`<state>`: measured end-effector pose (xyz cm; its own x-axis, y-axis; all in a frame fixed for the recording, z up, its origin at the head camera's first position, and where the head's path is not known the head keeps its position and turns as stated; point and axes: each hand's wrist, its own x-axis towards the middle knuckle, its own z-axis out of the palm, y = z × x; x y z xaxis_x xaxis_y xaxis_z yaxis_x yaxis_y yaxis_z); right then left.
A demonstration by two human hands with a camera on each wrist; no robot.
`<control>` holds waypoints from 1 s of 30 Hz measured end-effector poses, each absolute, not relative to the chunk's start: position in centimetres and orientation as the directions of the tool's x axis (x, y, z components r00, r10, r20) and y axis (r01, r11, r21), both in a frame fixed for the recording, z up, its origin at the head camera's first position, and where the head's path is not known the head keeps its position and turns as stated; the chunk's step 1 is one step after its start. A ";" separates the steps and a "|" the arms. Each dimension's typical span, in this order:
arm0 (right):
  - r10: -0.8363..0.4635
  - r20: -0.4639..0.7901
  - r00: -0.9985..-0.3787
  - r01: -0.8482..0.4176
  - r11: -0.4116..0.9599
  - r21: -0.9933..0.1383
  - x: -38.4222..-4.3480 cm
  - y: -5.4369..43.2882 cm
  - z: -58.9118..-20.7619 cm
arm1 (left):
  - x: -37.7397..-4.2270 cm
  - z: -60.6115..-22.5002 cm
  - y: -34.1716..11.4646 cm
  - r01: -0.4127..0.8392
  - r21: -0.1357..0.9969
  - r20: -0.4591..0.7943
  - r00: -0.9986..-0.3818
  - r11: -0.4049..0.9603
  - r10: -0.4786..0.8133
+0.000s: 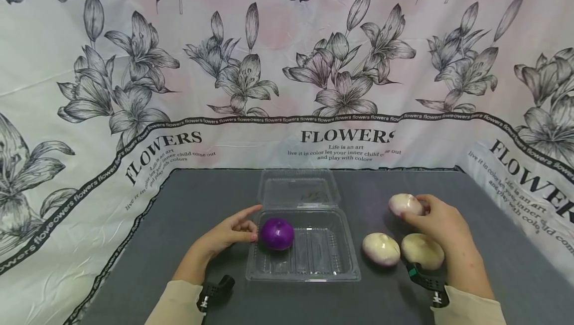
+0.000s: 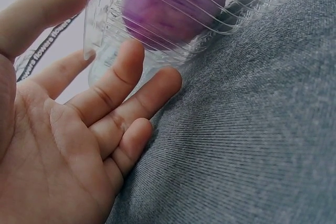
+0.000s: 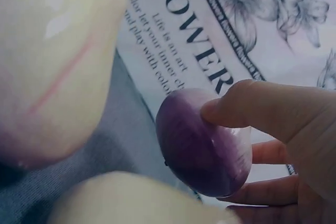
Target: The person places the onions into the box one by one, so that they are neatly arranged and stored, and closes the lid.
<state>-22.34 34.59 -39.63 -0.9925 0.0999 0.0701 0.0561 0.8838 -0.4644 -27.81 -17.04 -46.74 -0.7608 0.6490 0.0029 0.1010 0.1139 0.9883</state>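
Observation:
In the head view my right hand holds a purple-and-white turnip-like vegetable above the table, thumb on one side and fingers behind it. The right wrist view shows its purple side turned to the camera. Two pale, shiny rounded vegetables lie close under that hand. My left hand is at the left rim of a clear plastic clamshell box, thumb and index fingertips at its edge, the other fingers loosely bent. Inside the box's left part sits a glossy purple round vegetable.
The box's lid is laid back toward the rear of the grey table. A white cloth with printed flowers hangs behind the table and along both sides.

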 end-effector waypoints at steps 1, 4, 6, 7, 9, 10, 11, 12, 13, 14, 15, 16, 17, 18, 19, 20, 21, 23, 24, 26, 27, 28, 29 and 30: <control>0.103 0.078 -0.992 0.055 0.882 -0.467 -22.3 34.4 -39.4 | -27.8 -46.7 -17.0 0.101 0.988 0.003 -0.761 0.113 0.649; 0.105 0.088 -0.991 0.051 0.879 -0.474 -22.0 33.9 -38.7 | -27.9 -46.7 -17.0 0.102 0.988 0.003 -0.762 0.115 0.647; 0.099 0.090 -0.991 0.044 0.878 -0.477 -22.0 33.5 -38.2 | -27.8 -46.6 -17.1 0.098 0.988 -0.003 -0.764 0.120 0.646; 0.094 0.088 -0.992 0.040 0.877 -0.479 -21.9 33.2 -38.0 | -27.8 -46.6 -17.1 0.096 0.988 -0.006 -0.764 0.122 0.645; 0.080 0.091 -0.993 0.026 0.874 -0.484 -21.8 32.7 -37.5 | -27.8 -46.6 -17.2 0.098 0.988 -0.003 -0.764 0.120 0.645; 0.071 0.093 -0.993 0.017 0.873 -0.488 -21.8 32.4 -37.3 | -27.8 -46.6 -17.3 0.096 0.988 -0.004 -0.765 0.120 0.644; 0.062 0.096 -0.993 0.007 0.870 -0.492 -21.7 32.1 -37.0 | -27.8 -46.6 -17.3 0.095 0.988 -0.005 -0.766 0.120 0.643; 0.053 0.101 -0.993 -0.004 0.868 -0.496 -21.7 31.9 -36.8 | -27.8 -46.6 -17.3 0.095 0.988 -0.004 -0.767 0.120 0.642; 0.044 0.108 -0.993 -0.016 0.866 -0.499 -21.6 31.6 -36.6 | -27.8 -46.6 -17.4 0.097 0.988 -0.003 -0.768 0.121 0.641; 0.035 0.117 -0.992 -0.029 0.864 -0.503 -21.6 31.3 -36.4 | -27.8 -46.6 -17.4 0.099 0.987 -0.002 -0.768 0.123 0.640; 0.027 0.127 -0.992 -0.041 0.863 -0.504 -21.5 31.0 -36.3 | -27.8 -46.5 -17.4 0.095 0.987 -0.008 -0.771 0.128 0.637; 0.019 0.138 -0.990 -0.054 0.861 -0.506 -21.4 30.8 -36.1 | -27.8 -46.5 -17.4 0.097 0.987 -0.008 -0.771 0.130 0.637; 0.011 0.147 -0.989 -0.065 0.859 -0.507 -21.3 30.5 -36.0 | -27.8 -46.5 -17.4 0.104 0.986 -0.002 -0.768 0.128 0.640; 0.003 0.155 -0.988 -0.077 0.858 -0.508 -21.3 30.3 -35.9 | -27.8 -46.5 -17.4 0.107 0.986 0.000 -0.767 0.129 0.641; -0.004 0.161 -0.987 -0.087 0.856 -0.510 -21.2 30.2 -35.8 | -27.9 -46.6 -17.4 0.111 0.985 0.002 -0.766 0.129 0.643; -0.011 0.168 -0.986 -0.096 0.855 -0.510 -21.2 30.0 -35.7 | -27.9 -46.6 -17.4 0.110 0.985 0.002 -0.766 0.129 0.642; -0.021 0.173 -0.985 -0.108 0.853 -0.511 -21.2 29.8 -35.7 | -27.9 -46.6 -17.3 0.113 0.985 0.003 -0.765 0.130 0.644; -0.044 0.183 -0.982 -0.134 0.845 -0.517 -21.2 29.4 -35.7 | -27.9 -46.7 -17.3 0.113 0.985 0.001 -0.767 0.133 0.642; -0.055 0.189 -0.980 -0.148 0.840 -0.523 -21.2 29.1 -35.7 | -27.9 -46.8 -17.3 0.111 0.984 -0.004 -0.769 0.139 0.639; -0.079 0.201 -0.976 -0.177 0.826 -0.536 -21.2 28.6 -35.8 | -28.0 -46.8 -17.3 0.110 0.984 -0.004 -0.769 0.138 0.639; -0.092 0.209 -0.974 -0.194 0.818 -0.541 -21.2 28.2 -35.8 | -28.0 -46.9 -17.2 0.112 0.985 -0.001 -0.767 0.135 0.642; -0.103 0.217 -0.971 -0.209 0.812 -0.546 -21.1 27.9 -35.8 | -28.0 -46.9 -17.2 0.112 0.985 0.003 -0.765 0.129 0.644; -0.115 0.224 -0.968 -0.222 0.806 -0.549 -21.1 27.6 -35.9 | -28.0 -46.9 -17.2 0.112 0.986 0.003 -0.764 0.127 0.645; -0.124 0.228 -0.966 -0.233 0.802 -0.550 -21.1 27.3 -35.9 | -28.0 -46.8 -17.1 0.112 0.986 0.006 -0.762 0.123 0.648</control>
